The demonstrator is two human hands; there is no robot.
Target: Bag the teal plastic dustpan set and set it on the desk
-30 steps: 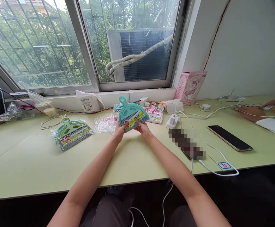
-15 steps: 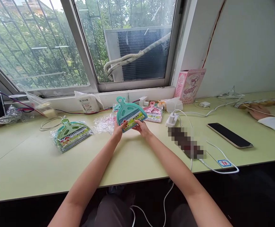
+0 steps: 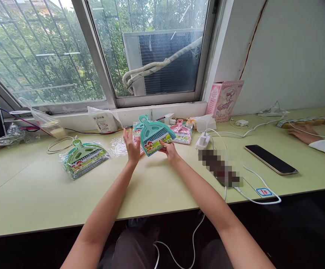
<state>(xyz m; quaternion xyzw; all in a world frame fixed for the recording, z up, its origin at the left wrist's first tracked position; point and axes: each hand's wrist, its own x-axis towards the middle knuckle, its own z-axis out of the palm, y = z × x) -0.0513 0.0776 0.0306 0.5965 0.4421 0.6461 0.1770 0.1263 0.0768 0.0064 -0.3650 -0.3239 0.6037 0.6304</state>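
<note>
A mint-green mini dustpan and brush set [image 3: 154, 131] with a printed label is tilted up above the table. My right hand [image 3: 170, 150] grips it by the lower right corner, thumb on the front. Just left of the set, my left hand [image 3: 133, 145] is raised with its fingers spread, holding nothing. Behind the held set lie a pink dustpan set [image 3: 181, 131] and some crumpled clear plastic wrap [image 3: 120, 146]. Farther left on the table rests a green dustpan set in clear wrapping [image 3: 86, 157].
A phone [image 3: 271, 160], a white charger [image 3: 203, 141] with cables and a blurred dark object [image 3: 221, 168] lie on the right of the table [image 3: 53, 201]. A pink box [image 3: 225, 101] stands by the wall. Another person's hand [image 3: 303, 132] rests at far right.
My left hand has let go of the dustpan set and moved slightly left and up, its fingers opening. The set stays in my right hand, shifted a little to the right.
</note>
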